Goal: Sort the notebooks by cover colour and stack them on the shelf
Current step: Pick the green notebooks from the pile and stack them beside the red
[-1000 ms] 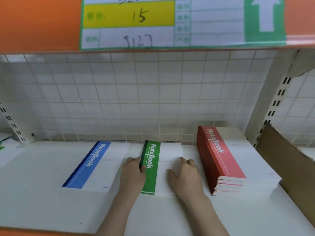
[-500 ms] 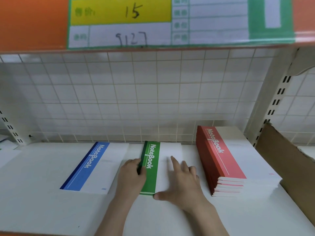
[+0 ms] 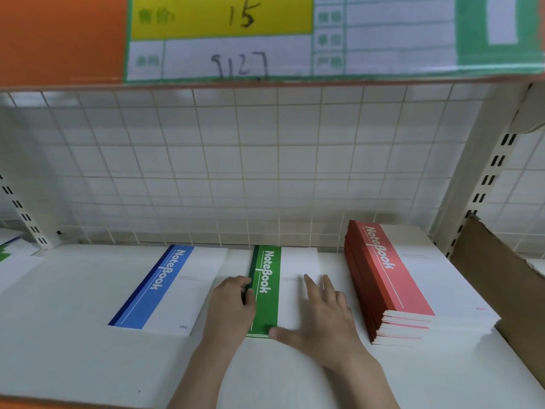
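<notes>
A green-and-white notebook (image 3: 267,290) lies flat in the middle of the white shelf (image 3: 73,358). My left hand (image 3: 231,308) rests against its spine side, with fingers curled round the left edge. My right hand (image 3: 321,314) lies flat on the white half of the cover, fingers straight, thumb on the green strip near the front corner. A blue-and-white notebook (image 3: 165,290) lies flat to the left. A tall stack of red-and-white notebooks (image 3: 392,278) stands to the right.
A wire grid panel (image 3: 250,172) backs the shelf. A brown cardboard sheet (image 3: 498,278) leans at the right upright. Overhead, an orange shelf front carries a price label (image 3: 280,33). More notebooks (image 3: 11,249) lie in the bay at the far left.
My right hand has uncurled from beside the green notebook and spread flat over its cover. The left hand stays at the spine. The view has tilted down slightly.
</notes>
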